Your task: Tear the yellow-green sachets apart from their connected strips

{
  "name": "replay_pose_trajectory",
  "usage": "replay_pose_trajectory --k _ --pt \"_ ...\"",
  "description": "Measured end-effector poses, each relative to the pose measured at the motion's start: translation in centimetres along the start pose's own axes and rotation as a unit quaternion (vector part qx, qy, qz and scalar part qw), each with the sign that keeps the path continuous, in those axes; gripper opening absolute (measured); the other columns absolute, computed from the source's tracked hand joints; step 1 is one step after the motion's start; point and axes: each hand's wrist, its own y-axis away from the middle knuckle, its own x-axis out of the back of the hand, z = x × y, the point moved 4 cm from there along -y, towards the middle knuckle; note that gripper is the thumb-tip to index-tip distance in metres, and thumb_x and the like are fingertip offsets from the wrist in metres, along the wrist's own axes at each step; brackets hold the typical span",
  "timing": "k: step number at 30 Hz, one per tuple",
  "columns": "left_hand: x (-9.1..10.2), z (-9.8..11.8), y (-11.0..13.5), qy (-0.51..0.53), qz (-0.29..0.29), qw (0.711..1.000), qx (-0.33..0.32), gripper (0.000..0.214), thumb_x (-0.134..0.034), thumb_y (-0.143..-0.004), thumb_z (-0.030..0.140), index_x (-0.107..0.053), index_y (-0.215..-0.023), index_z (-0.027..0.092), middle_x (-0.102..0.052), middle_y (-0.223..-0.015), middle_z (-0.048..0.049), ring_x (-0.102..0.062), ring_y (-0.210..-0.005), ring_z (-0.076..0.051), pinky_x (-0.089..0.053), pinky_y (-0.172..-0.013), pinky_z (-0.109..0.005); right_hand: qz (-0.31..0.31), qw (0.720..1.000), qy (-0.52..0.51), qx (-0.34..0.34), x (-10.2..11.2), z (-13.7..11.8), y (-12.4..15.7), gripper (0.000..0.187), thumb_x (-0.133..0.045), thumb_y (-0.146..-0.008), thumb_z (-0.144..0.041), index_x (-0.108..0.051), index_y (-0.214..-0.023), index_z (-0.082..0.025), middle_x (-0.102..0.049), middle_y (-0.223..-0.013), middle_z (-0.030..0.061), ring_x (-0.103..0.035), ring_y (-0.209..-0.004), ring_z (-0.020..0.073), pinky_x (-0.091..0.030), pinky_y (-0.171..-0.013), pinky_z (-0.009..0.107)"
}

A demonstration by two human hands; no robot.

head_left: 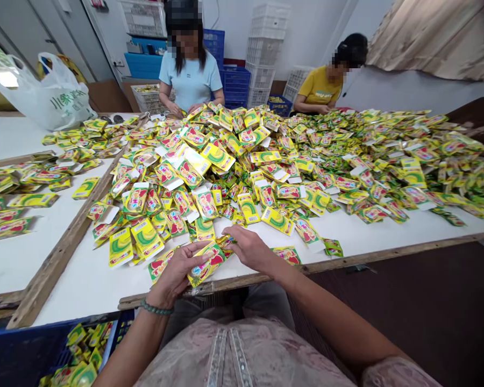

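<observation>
My left hand is closed around a small stack of yellow and red packets at the near edge of the white table. My right hand rests just right of that stack, fingers curled and pinching at the packets on its top. A beaded bracelet circles my left wrist. Directly behind my hands lies a large heap of yellow, green and red packets that covers most of the table.
Two people sit at the far side, one in a light blue shirt, one in yellow. A white plastic bag stands far left. A blue crate with packets sits below the table's near left. White crates are stacked behind.
</observation>
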Motion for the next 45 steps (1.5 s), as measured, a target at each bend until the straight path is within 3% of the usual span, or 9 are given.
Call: replay_pose_trajectory --k 11,15,18,23,27,32,37,42,45 --pt "0.1 0.2 0.2 -0.006 0.005 1.000 -0.022 0.042 -0.077 -0.061 0.015 -0.066 -0.101 0.013 -0.073 -0.088 -0.0084 -0.068 -0.071 -0.017 -0.054 -0.069 -0.025 -0.051 0.949 -0.208 -0.229 0.2 1.9 0.4 0.030 -0.072 -0.061 -0.027 -0.053 -0.083 -0.016 -0.048 -0.069 -0.0047 -0.042 -0.061 0.0088 -0.035 -0.056 0.020" --pt "-0.2 -0.3 0.1 -0.014 -0.009 1.000 -0.017 0.044 -0.077 -0.060 0.015 -0.065 -0.102 0.012 -0.072 -0.087 -0.0097 -0.068 -0.072 -0.019 -0.054 -0.070 -0.026 -0.079 0.958 -0.130 -0.241 -0.1 1.9 0.0 0.027 -0.072 -0.059 -0.022 -0.052 -0.077 -0.017 -0.043 -0.059 -0.0081 -0.037 -0.054 0.0073 -0.027 -0.050 0.019" --pt "-0.4 -0.8 0.1 -0.004 -0.003 1.000 -0.017 0.044 -0.077 -0.060 0.016 -0.065 -0.103 0.011 -0.073 -0.085 -0.0099 -0.068 -0.072 -0.019 -0.054 -0.070 -0.027 -0.036 0.965 -0.064 -0.252 -0.3 1.6 -0.1 0.023 -0.070 -0.058 -0.018 -0.052 -0.071 -0.017 -0.039 -0.055 -0.0087 -0.034 -0.052 0.0070 -0.025 -0.048 0.019" --pt "-0.2 -0.4 0.2 0.003 0.048 0.998 -0.046 0.047 -0.078 -0.059 0.017 -0.064 -0.105 0.013 -0.072 -0.089 -0.0092 -0.068 -0.071 -0.018 -0.053 -0.067 -0.025 0.050 0.962 -0.150 -0.221 -0.7 0.8 0.5 0.008 -0.056 -0.075 -0.023 -0.060 -0.080 -0.017 -0.054 -0.066 -0.0030 -0.048 -0.061 0.0099 -0.036 -0.057 0.020" --pt "-0.5 -0.1 0.2 0.004 0.058 0.996 -0.061 0.045 -0.078 -0.059 0.017 -0.065 -0.101 0.012 -0.073 -0.084 -0.0085 -0.068 -0.072 -0.018 -0.053 -0.069 -0.025 0.026 0.966 -0.129 -0.224 -1.4 0.2 0.8 0.013 -0.053 -0.075 -0.016 -0.065 -0.080 -0.017 -0.058 -0.061 -0.0020 -0.052 -0.059 0.0113 -0.038 -0.059 0.022" --pt "-0.6 0.3 0.4 0.029 0.070 0.994 -0.074 0.047 -0.076 -0.062 0.020 -0.063 -0.106 0.013 -0.073 -0.083 -0.0077 -0.068 -0.071 -0.020 -0.054 -0.068 -0.028 0.061 0.956 -0.182 -0.222 -1.2 -1.2 0.8 0.033 -0.049 -0.083 -0.024 -0.048 -0.116 -0.018 -0.066 -0.087 0.0030 -0.060 -0.077 0.0142 -0.042 -0.068 0.024" --pt "-0.6 0.4 0.6 0.033 0.068 0.993 -0.088 0.048 -0.077 -0.061 0.020 -0.062 -0.106 0.013 -0.073 -0.086 -0.0087 -0.068 -0.073 -0.020 -0.053 -0.067 -0.027 0.042 0.973 -0.099 -0.202 -2.0 -2.5 0.3 0.032 -0.052 -0.083 -0.029 -0.045 -0.113 -0.018 -0.062 -0.063 -0.0023 -0.057 -0.071 0.0159 -0.039 -0.080 0.032" --pt "-0.4 0.3 0.5 0.026 0.084 0.992 -0.089 0.048 -0.077 -0.060 0.023 -0.062 -0.105 0.015 -0.073 -0.089 -0.0075 -0.068 -0.074 -0.020 -0.054 -0.067 -0.027 0.117 0.948 -0.189 -0.230 -2.6 -2.0 -0.2 0.051 -0.061 -0.075 -0.024 -0.036 -0.120 -0.020 -0.065 -0.077 -0.0011 -0.059 -0.069 0.0137 -0.044 -0.070 0.026" --pt "0.2 1.3 1.2 -0.009 0.101 0.991 -0.085 0.051 -0.078 -0.059 0.026 -0.062 -0.106 0.016 -0.073 -0.087 -0.0067 -0.068 -0.074 -0.020 -0.054 -0.065 -0.027 0.063 0.954 -0.198 -0.214 -3.8 -2.6 -0.8 0.053 -0.059 -0.077 -0.023 -0.035 -0.124 -0.022 -0.062 -0.067 -0.0045 -0.056 -0.060 0.0129 -0.044 -0.063 0.025"
